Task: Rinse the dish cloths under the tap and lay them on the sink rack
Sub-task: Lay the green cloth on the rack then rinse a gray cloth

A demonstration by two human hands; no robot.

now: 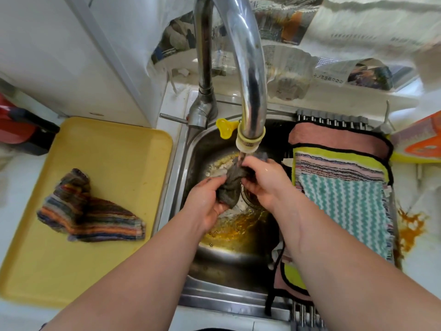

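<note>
Both hands are gripping a wet grey cloth [230,185] over the sink [191,149], under the tap [250,137]; the left hand [207,201] is clutching its lower end, the right hand [262,180] pinching its upper part. Water is running onto it; washed cloths are lying on the sink rack [331,117], and a striped cloth [88,211] is lying on the yellow tray [107,144].

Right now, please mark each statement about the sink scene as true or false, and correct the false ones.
1. Both hands hold the grey cloth under the tap. True.
2. The water is off. False: it runs onto the cloth.
3. The striped cloth lies on the yellow tray. True.
4. The sink rack holds no cloths. False: several lie on it.
5. The left hand rests on the tray. False: it grips the grey cloth.
</note>
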